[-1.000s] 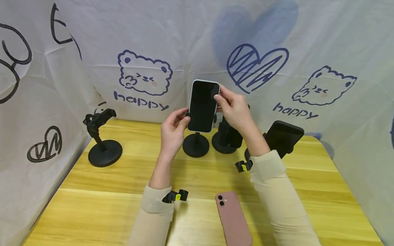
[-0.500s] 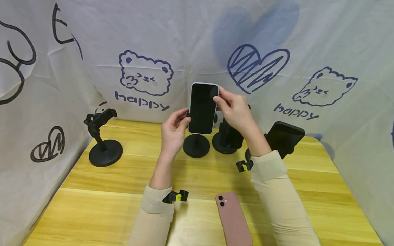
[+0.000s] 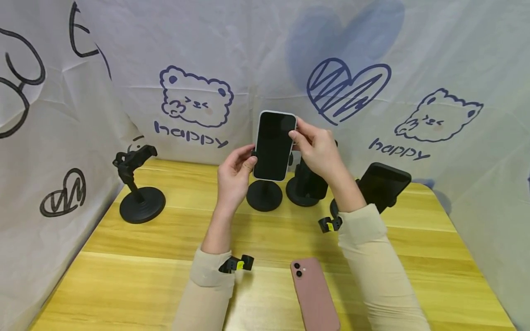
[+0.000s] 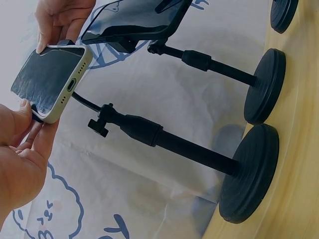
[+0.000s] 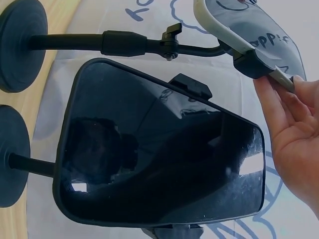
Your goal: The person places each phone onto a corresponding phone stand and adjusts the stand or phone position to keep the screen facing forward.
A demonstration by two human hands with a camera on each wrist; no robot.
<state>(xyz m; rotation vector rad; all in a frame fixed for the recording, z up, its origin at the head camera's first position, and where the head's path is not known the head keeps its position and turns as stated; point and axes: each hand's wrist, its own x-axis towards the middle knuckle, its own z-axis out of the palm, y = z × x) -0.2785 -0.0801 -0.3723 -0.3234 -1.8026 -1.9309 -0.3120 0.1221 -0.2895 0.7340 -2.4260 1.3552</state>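
A white-edged phone [image 3: 274, 146] with a dark screen stands upright in the clamp of a black phone stand [image 3: 264, 196]. The left hand [image 3: 234, 174] pinches the phone's lower left side, thumb in front and fingers behind, beside the clamp. High on the right edge, the right hand [image 3: 316, 148] pinches the same phone between thumb and fingers. In the right wrist view the clamp jaw lies against the phone's side, just by the fingers [image 5: 285, 107]. The back of the clamp is mostly hidden in the head view.
Two more stands to the right hold a dark phone [image 3: 310, 181] and a tilted black phone [image 3: 383, 184]. At the left is a phone stand [image 3: 141, 204] with a bare clamp. A pink phone [image 3: 315, 294] lies face down near the front. A printed cloth hangs behind.
The white-edged phone has come down slightly over the past second, with both hands keeping their grip on it. Little else has moved.
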